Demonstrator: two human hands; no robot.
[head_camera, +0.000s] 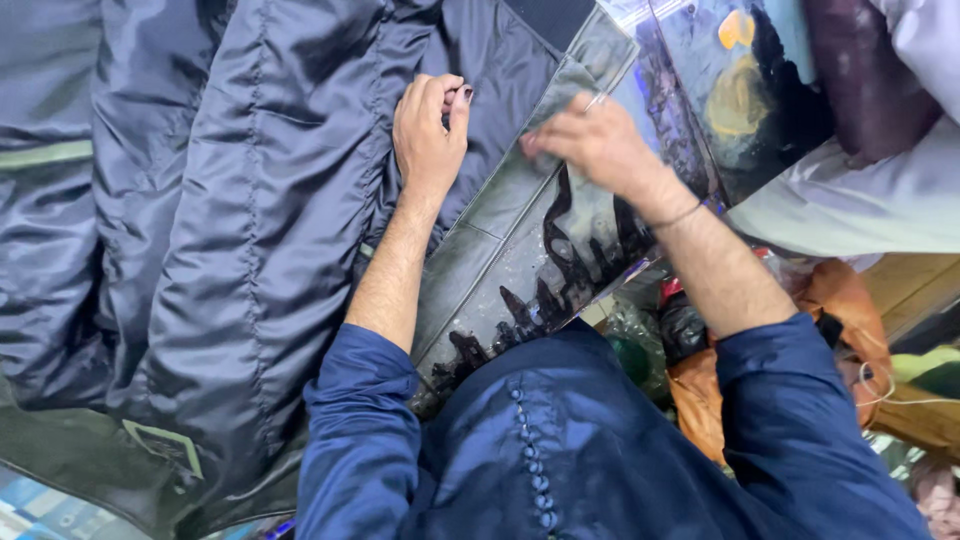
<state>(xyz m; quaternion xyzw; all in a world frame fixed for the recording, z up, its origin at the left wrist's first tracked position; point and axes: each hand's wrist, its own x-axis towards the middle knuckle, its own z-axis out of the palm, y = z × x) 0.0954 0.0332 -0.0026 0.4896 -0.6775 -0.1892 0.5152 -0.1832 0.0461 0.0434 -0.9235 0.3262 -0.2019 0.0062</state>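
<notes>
With the left hand (428, 135) curled shut, pinching the dark navy jacket fabric (250, 200) and the right hand (590, 140) pressing loosely bent fingers on the clear plastic bag (530, 240) beside it, keeping fabric taut and bag flat looks wise.

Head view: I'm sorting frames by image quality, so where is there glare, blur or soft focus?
Head view: soft sheen along the jacket folds; patchy glare on the plastic sheet under the right hand; left hand fairly sharp; the clutter at right is soft; the blue shirt nearest the camera looks slightly blurred and stretched by the wide lens.
</notes>
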